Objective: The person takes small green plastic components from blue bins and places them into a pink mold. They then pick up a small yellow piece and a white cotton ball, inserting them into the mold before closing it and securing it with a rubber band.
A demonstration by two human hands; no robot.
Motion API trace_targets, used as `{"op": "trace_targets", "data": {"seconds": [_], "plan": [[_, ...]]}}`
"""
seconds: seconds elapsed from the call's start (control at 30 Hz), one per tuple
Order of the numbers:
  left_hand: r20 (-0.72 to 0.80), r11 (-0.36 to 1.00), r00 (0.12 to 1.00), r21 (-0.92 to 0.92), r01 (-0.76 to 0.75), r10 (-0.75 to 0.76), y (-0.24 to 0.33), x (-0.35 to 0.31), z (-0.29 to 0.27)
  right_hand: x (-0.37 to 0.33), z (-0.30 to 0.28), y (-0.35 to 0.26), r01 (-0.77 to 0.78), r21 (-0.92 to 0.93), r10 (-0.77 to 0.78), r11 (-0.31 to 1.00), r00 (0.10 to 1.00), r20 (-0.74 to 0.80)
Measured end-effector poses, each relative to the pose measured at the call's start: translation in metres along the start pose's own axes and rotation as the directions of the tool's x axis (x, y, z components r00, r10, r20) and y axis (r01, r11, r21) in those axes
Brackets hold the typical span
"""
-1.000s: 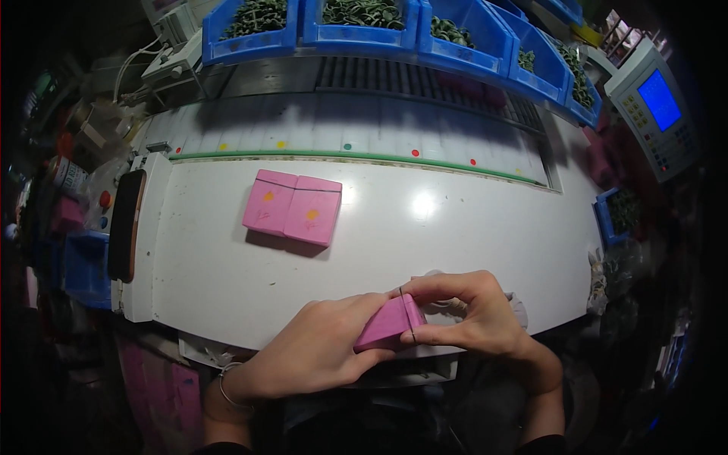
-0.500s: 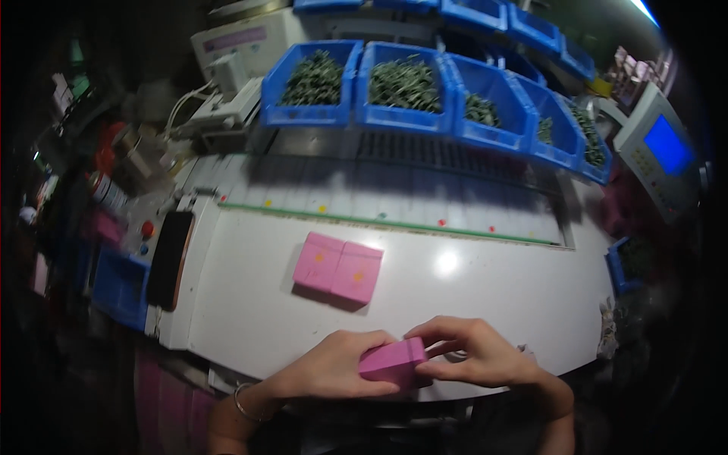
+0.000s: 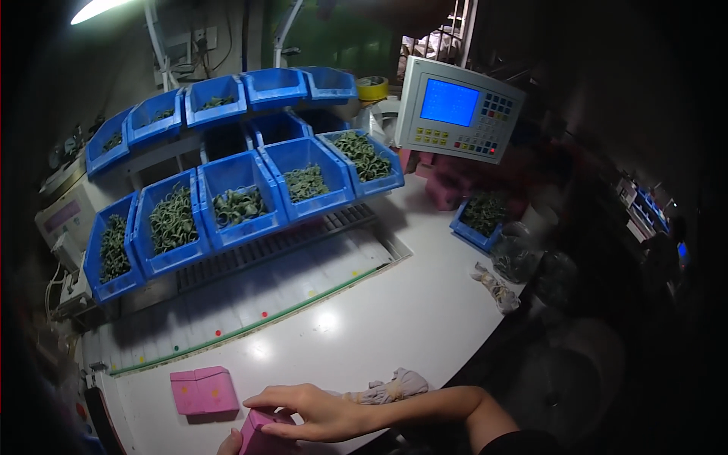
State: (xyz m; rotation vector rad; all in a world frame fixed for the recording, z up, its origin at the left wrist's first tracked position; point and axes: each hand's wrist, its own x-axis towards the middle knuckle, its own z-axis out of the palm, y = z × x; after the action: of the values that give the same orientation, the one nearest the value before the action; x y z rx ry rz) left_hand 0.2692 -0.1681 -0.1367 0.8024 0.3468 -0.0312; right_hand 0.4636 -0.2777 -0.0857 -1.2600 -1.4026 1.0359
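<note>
A small pink block-shaped pack (image 3: 256,434) is at the lower edge of the view, partly cut off. My left hand (image 3: 230,443) grips its left side; only the thumb area shows. Across its top and far end lie the bent fingers and thumb of my right hand (image 3: 322,413), closed on it. Just beyond, to the left, two similar pink packs (image 3: 203,391) rest side by side on the white table (image 3: 303,356). Each has a dark line near its far edge and a yellow mark.
Tiers of blue bins (image 3: 243,199) holding grey-green curly pieces stand at the back. A keypad console (image 3: 460,110) with a blue screen is at the far right, near another blue bin (image 3: 479,220). Grey cloth bundles (image 3: 398,387) lie on the table; a dark phone (image 3: 102,421) sits left.
The view has swung to the right, bringing the console and right-hand bins in. My right hand now reaches farther over the pink pack. The pair of packs on the table stays together.
</note>
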Motion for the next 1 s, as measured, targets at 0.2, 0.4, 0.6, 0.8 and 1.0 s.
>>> {"op": "trace_targets", "data": {"seconds": [0.2,0.4,0.6,0.8,1.0], "plan": [[-0.077,0.984,0.982,0.067,-0.168,0.173,0.002,-0.013,-0.004,0.006,0.017,0.027,0.171,0.021,-0.165,0.985,0.973,-0.163],[-0.486,0.918,0.791,0.066,-0.391,0.372,0.054,-0.028,-0.015,0.006,0.032,0.054,0.140,-0.439,-0.282,0.888,0.918,-0.278],[-0.604,0.761,0.467,0.463,-0.453,0.646,0.121,-0.065,-0.052,0.005,0.029,0.048,0.101,-0.579,-0.270,0.809,0.939,-0.213],[-0.594,0.603,0.109,0.775,-0.186,0.797,0.190,-0.064,-0.127,0.020,0.038,0.037,0.107,-0.677,-0.283,0.728,0.946,-0.156],[-0.500,0.412,0.024,0.739,0.533,0.866,0.218,-0.050,-0.217,0.033,0.034,0.040,0.079,-0.674,-0.252,0.735,0.954,-0.164]]}}
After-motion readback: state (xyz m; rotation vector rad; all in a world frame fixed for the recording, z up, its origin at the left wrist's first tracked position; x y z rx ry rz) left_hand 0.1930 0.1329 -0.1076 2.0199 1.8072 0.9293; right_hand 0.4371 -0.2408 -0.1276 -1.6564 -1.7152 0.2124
